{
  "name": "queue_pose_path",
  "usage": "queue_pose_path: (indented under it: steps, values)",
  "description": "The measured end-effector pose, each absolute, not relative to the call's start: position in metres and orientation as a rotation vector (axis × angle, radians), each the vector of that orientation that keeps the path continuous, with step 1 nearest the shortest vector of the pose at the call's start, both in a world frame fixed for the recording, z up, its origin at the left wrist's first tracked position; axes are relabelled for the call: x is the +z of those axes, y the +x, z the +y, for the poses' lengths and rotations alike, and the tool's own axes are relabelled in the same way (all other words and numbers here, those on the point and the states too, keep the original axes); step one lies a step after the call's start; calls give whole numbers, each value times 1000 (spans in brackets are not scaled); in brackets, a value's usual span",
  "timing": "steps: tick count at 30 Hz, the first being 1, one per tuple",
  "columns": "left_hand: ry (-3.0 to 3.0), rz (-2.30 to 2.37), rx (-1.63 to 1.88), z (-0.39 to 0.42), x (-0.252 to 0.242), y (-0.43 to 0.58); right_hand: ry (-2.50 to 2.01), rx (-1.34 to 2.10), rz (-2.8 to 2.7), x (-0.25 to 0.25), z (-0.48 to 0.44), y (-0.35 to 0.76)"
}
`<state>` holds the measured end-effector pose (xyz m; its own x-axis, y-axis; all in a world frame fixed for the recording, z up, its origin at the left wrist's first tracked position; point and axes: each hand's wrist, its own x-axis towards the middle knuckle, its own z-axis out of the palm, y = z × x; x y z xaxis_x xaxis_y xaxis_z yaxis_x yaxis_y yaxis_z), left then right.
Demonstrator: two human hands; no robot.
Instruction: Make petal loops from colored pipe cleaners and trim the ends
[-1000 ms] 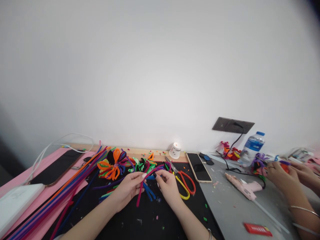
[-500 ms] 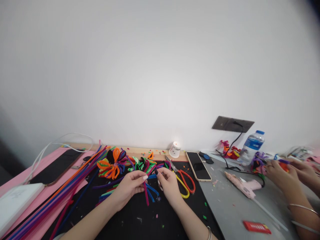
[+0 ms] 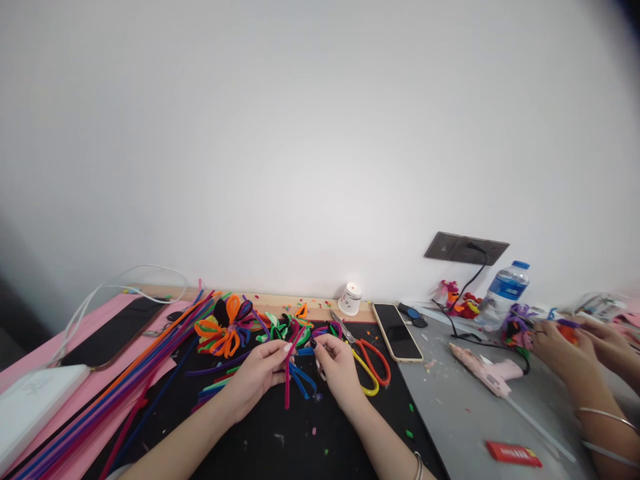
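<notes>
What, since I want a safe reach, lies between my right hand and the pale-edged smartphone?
The head view shows scissors between your right hand and the smartphone.

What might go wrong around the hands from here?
The right hand is close to the scissors, so it might knock them. The magenta stem in the left hand might snag on the blue stems beside it. The black cord passes near the bottle; a tug might tip it.

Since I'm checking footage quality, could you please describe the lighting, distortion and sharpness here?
Head view: the wall is brightest mid-frame, dimming toward the corners; head view: the bottle leans outward, probably lens distortion; head view: lettering on the red lighter is too soft to read.
</notes>
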<state>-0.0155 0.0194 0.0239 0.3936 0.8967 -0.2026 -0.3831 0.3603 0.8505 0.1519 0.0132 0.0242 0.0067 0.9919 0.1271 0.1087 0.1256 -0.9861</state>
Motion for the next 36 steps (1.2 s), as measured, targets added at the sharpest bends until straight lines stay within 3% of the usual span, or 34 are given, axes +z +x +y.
queue_pose_path:
  steps: [36]
  values:
    - [1250, 979, 931, 22, 24, -13, -1123, 1111, -1274, 29, 13, 151]
